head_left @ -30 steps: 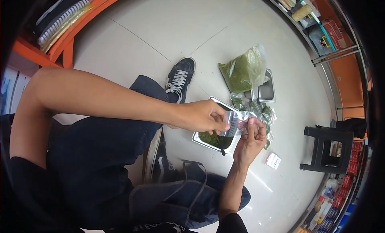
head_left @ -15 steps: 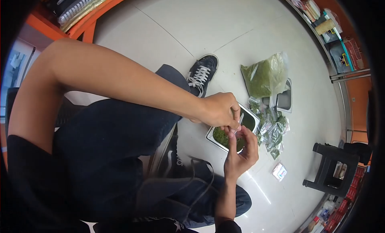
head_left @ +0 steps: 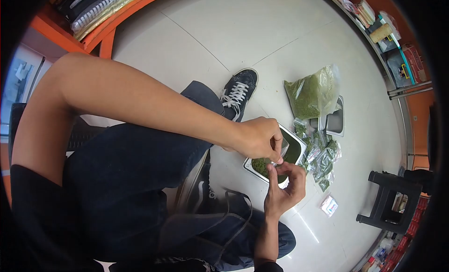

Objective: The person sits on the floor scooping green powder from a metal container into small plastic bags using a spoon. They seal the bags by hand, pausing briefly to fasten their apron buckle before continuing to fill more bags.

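My left hand reaches in from the left, fingers bent down and pinching a small clear plastic bag. From below, my right hand meets it, thumb and fingertips closed on the bag's lower edge. Fingers hide much of the bag, so whether anything is inside cannot be made out. Under both hands stands a metal pan holding green dried herb flakes. Small clear bags filled with green flakes lie in a pile right beside the pan.
A large clear bag of green flakes stands against another metal pan. A small white packet lies on the floor. Farther right is a dark plastic stool. Shelves line the right side; an orange rack is upper left.
The view has shifted slightly, so everything sits a little lower and to the right. Both hands keep their pinch on the small bag, with only slight finger movement.
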A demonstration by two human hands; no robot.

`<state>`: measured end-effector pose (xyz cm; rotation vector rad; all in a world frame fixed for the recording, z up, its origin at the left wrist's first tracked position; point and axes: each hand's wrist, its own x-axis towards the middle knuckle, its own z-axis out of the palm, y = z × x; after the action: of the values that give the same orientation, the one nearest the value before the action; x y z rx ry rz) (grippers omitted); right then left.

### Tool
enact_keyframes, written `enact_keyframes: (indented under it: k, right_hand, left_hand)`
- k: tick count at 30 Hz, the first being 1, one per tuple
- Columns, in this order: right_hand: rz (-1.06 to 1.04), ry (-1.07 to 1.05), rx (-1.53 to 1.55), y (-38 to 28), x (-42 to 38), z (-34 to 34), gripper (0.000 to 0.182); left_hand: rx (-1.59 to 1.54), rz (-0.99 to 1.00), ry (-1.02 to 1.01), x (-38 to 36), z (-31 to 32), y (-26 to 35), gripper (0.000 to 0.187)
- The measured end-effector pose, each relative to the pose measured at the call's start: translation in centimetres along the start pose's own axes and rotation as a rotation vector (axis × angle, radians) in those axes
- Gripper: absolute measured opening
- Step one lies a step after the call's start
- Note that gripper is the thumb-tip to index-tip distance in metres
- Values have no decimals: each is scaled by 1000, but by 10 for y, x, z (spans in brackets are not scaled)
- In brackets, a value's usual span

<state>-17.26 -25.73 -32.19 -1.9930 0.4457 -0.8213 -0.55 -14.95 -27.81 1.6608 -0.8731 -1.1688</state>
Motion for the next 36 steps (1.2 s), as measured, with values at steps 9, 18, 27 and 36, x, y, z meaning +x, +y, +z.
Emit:
enact_keyframes:
  k: [9,18,27,36]
  right_hand:
    - [76,-194,-29,-3,9,-7,10]
    - [332,-382,244,1,18,-19,15]
    - [157,-248,92,18,1,-5,19]
    - [-46,-65,-303,1,8,-23,21]
  left_hand:
    - [-17,114,-18,1,2,-5,26]
    - [69,227,16,6,4,-13,28]
    - [384,306,56,17,21,-20,18]
    - [375,454,167,27,48,-11,19]
